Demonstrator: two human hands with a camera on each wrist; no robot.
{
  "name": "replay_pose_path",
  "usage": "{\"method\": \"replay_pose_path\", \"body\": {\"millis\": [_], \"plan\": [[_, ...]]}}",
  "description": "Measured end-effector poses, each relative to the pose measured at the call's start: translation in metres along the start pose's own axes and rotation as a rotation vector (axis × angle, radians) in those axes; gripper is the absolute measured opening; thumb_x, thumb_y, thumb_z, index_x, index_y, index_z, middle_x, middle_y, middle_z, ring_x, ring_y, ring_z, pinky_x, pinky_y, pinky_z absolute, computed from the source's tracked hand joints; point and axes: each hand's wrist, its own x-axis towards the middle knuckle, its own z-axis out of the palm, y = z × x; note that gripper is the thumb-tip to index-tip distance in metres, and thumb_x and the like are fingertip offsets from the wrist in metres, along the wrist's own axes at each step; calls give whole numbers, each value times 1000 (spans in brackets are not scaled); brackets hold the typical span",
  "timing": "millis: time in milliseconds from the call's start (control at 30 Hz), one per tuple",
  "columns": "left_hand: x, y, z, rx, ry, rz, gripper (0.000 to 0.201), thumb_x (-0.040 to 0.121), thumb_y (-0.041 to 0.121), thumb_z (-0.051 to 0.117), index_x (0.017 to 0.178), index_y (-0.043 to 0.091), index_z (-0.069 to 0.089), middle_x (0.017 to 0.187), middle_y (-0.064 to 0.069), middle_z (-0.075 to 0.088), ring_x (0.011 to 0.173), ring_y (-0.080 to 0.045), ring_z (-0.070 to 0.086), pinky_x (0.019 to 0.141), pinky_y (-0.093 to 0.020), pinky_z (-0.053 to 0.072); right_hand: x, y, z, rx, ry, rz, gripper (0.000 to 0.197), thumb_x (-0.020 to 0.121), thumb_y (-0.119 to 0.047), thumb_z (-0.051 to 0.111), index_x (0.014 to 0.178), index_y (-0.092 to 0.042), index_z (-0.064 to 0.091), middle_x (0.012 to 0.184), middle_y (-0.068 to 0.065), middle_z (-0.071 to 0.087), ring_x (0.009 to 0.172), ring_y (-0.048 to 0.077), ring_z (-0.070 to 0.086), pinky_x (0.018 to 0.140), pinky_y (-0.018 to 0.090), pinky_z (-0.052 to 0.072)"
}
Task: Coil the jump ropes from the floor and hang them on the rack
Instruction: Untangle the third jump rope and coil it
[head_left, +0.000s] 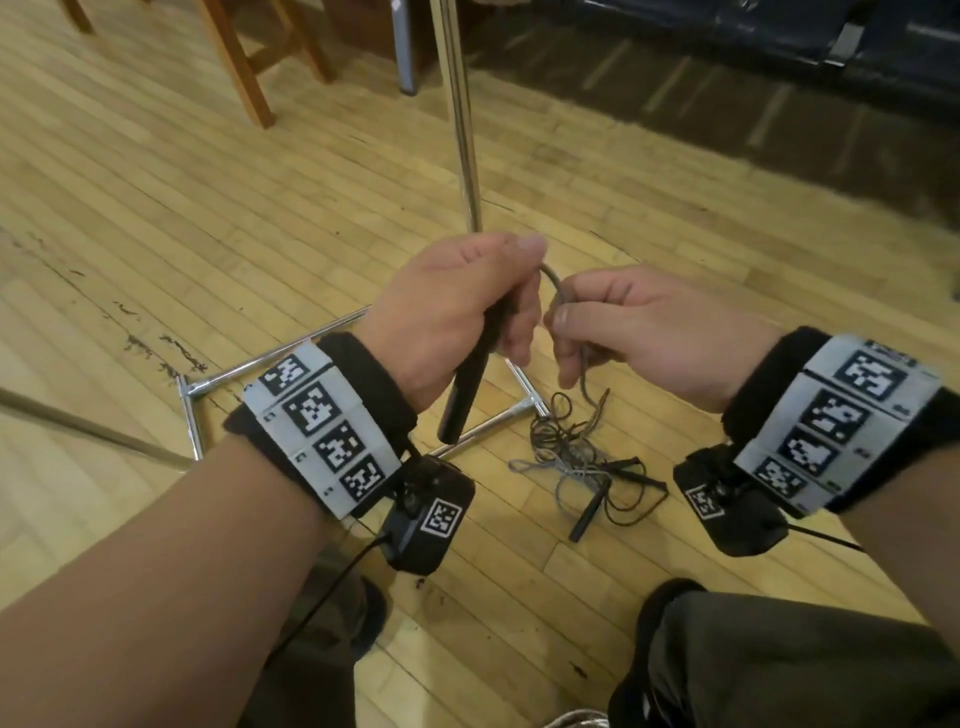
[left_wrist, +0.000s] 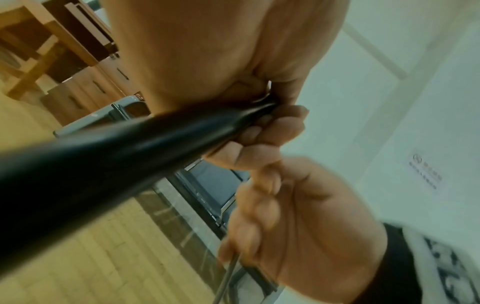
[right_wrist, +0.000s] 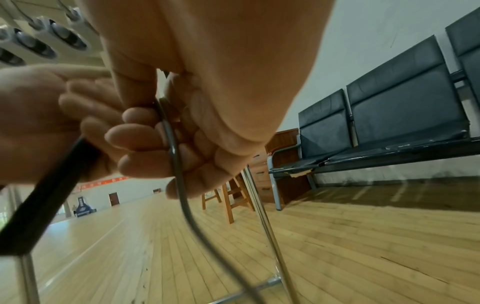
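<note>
Writing: a sign on the wall in the left wrist view is too blurred to be read; only black-and-white marker squares are seen on the wrist bands.

L hand is held at mid-frame, knuckles up, its grip clamped round the black handle. The handle's long axis runs steeply, top end in the fist, free end pointing down toward the person and the floor. From the fist's top the grey rope arches over to the R hand, just beside the L, fingertips nearly touching. R grip is curled on the rope, thumb and fingers pinching it; below the R hand the rope hangs down to a tangled pile of ropes w/ other black handles on the wood floor. The pile lies just beside the chrome rack base; the rack pole rises behind the hands. Both forearms are angled inward.
</note>
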Motion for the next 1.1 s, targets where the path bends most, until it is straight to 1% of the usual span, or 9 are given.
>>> {"method": "replay_pose_path", "body": {"millis": [167, 367, 467, 533, 667, 800, 933, 1033, 1100], "plan": [[-4, 23, -30, -354, 249, 104, 39, 109, 35, 51, 74, 22, 60, 66, 2, 48, 59, -17, 47, 65, -35, 50, -7, 52, 5, -436, -106, 264, 38, 104, -45, 46, 83, -22, 69, 84, -5, 75, 85, 13, 70, 77, 33, 53], [-18, 31, -77, -559, 592, 185, 34, 106, 37, 56, 77, 19, 63, 74, 1, 60, 63, -15, 54, 66, -30, 52, -33, 125, -1, -800, -449, 628, 37, 109, -32, 40, 111, -11, 71, 114, 3, 71, 93, 17, 61, 77, 28, 46], [-16, 19, -70, -219, 623, 92, 16, 99, 28, 67, 96, 13, 73, 105, -6, 80, 63, -13, 58, 64, -29, 53, -19, 104, 1, -783, -357, 580, 35, 106, -28, 41, 94, -11, 69, 97, -1, 72, 86, 16, 64, 70, 28, 45], [-15, 8, -55, 31, 493, 30, 20, 100, 32, 67, 107, 18, 80, 116, -6, 79, 64, -16, 60, 67, -33, 56, -7, 70, 5, -695, -222, 485, 35, 106, -33, 40, 91, -15, 66, 86, -2, 74, 84, 15, 67, 71, 29, 46], [-13, -9, -25, 331, 115, -109, 27, 98, 49, 65, 118, 39, 78, 77, 6, 75, 61, -16, 63, 67, -32, 53, 2, -3, 12, -549, -43, 151, 31, 103, -41, 44, 85, -26, 63, 69, -2, 70, 65, 10, 67, 63, 29, 52], [-14, -13, -15, 366, -113, -167, 33, 101, 59, 54, 102, 34, 75, 74, 8, 74, 50, -15, 52, 52, -27, 42, -1, -34, 5, -418, 36, 16, 25, 95, -34, 52, 78, -23, 66, 55, -9, 57, 57, 12, 65, 51, 21, 52], [-16, -5, -32, 272, 100, -90, 27, 97, 47, 70, 75, 31, 70, 60, 8, 54, 50, -15, 45, 50, -30, 41, 2, -10, -3, -339, 57, 77, 27, 98, -37, 55, 78, -22, 66, 54, -8, 54, 51, 4, 62, 62, 32, 57], [-17, 7, -53, 24, 299, -24, 27, 100, 34, 71, 73, 32, 70, 62, 8, 52, 51, -12, 44, 50, -26, 44, 6, 26, -9, -302, 15, 159, 29, 102, -37, 54, 82, -18, 65, 55, -9, 55, 54, 7, 57, 64, 24, 57], [-18, 13, -65, -122, 462, 11, 19, 100, 32, 71, 81, 27, 69, 64, 8, 55, 52, -9, 47, 50, -23, 45, 2, 56, -16, -303, 5, 264, 33, 103, -39, 51, 87, -14, 65, 58, -4, 58, 58, 11, 58, 73, 34, 58]]}}
